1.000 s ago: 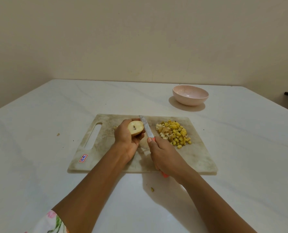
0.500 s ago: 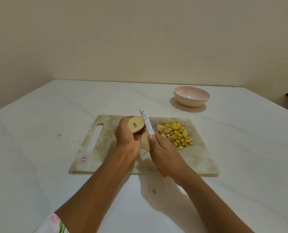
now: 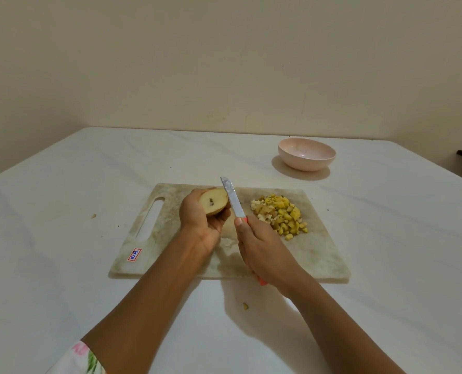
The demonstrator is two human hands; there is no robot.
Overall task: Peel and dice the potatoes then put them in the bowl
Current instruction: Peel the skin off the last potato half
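Over the middle of the marble-patterned cutting board, the left hand is curled around a halved potato, lifted off the board with its pale cut face turned toward the camera; a small dark spot shows at the centre of that face. The right hand is closed around the red handle of a knife, forefinger laid along the top, and the serrated blade angles up and away, its flat side just beside the potato's right edge; whether they touch cannot be told. Toward the board's far right corner lies a heap of diced potato, yellow cubes mixed with paler ones. A red-and-white sticker sits near the board's near left corner, beside the handle slot. Beyond the board, toward the white table's far right edge, stands a pink bowl, well apart from the dice. One small scrap lies on the table near the board's near edge.
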